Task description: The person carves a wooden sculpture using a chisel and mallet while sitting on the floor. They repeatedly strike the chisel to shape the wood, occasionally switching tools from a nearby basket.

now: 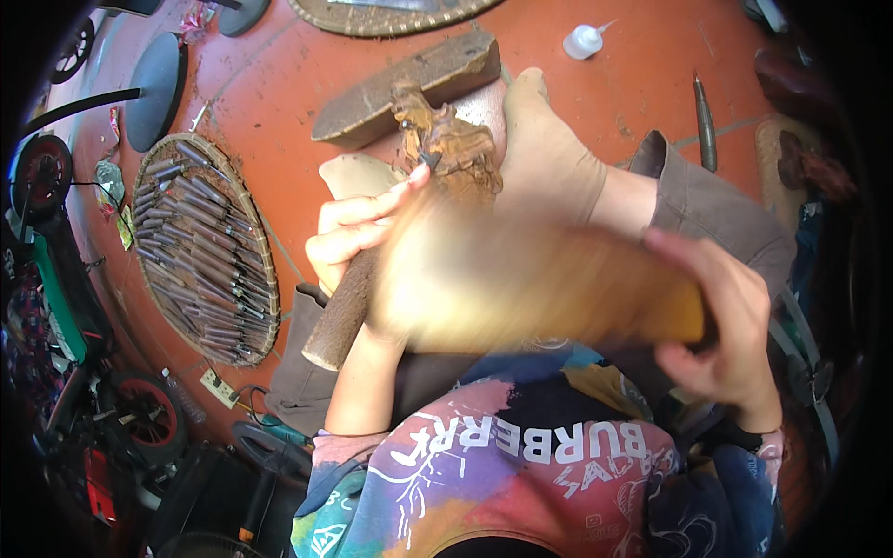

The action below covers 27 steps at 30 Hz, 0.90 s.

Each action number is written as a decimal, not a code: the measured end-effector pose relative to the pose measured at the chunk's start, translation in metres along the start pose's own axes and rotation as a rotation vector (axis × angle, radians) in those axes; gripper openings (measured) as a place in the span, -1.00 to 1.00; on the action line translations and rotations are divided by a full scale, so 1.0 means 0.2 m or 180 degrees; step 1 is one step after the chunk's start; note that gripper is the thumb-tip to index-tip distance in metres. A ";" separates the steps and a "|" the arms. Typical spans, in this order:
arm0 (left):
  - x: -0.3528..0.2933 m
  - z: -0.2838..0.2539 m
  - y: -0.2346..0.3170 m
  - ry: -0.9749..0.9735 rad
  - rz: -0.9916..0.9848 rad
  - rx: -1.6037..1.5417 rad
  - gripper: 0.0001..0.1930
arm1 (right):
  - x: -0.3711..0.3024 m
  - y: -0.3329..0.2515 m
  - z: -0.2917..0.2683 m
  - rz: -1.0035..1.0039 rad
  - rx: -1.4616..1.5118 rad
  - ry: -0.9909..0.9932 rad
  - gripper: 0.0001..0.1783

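My left hand (353, 232) is closed around a chisel with a thick brown wooden handle (340, 314). Its tip end points at a carved brown wood piece (456, 153) with a rough, knotted surface, between my bare feet. Smeared by motion, a pale wooden mallet (539, 284) crosses in front of my lap, its head near the chisel handle and hiding part of it. My right hand (726, 312) grips the mallet's other end at the right. Behind the carving lies a long wooden block (409, 86).
At left, a woven oval tray (271, 256) holds several carving tools (200, 251). A white squeeze bottle (583, 42) and a single slim tool (705, 126) are on the red tiled floor. Another woven tray (395, 30) shows at the top. A power strip (219, 388) sits lower left.
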<state>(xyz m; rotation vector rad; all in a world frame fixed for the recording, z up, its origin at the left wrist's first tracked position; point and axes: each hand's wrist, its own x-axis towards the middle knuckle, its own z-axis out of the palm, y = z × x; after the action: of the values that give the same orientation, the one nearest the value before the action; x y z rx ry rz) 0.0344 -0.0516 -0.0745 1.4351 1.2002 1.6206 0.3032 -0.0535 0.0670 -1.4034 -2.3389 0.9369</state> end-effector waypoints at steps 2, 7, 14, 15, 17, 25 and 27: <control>0.03 0.02 -0.01 0.0037 0.0648 0.0025 -0.63 | 0.07 -0.07 0.02 -0.1107 -0.0520 0.0607 -0.42; 0.05 0.02 -0.02 -0.0111 0.0627 0.0031 -0.63 | 0.12 -0.25 -0.04 -0.1887 -0.1217 0.0659 -0.46; 0.05 0.03 -0.07 -0.0031 0.0557 -0.0392 -0.65 | 0.10 -0.36 0.02 -0.1596 -0.1643 0.0304 -0.45; 0.05 0.02 -0.06 -0.0041 0.0547 -0.0075 -0.64 | 0.08 -0.37 0.03 -0.1555 -0.1677 0.0307 -0.45; 0.05 0.01 -0.07 -0.0003 0.0602 -0.0176 -0.65 | 0.05 -0.37 0.04 -0.1505 -0.1719 0.0325 -0.45; 0.04 0.03 -0.08 0.0020 0.0594 -0.0321 -0.63 | 0.01 -0.34 -0.04 -0.1425 -0.1803 0.0332 -0.44; 0.03 0.02 -0.07 0.0006 0.0707 -0.0096 -0.63 | 0.03 -0.34 -0.05 -0.1504 -0.1809 0.0363 -0.44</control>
<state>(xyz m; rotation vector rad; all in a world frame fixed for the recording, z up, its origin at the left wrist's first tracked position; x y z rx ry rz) 0.0365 -0.0400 -0.0856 1.5939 1.0421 1.7797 0.2583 -0.0658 0.1171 -0.9353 -2.7778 0.0594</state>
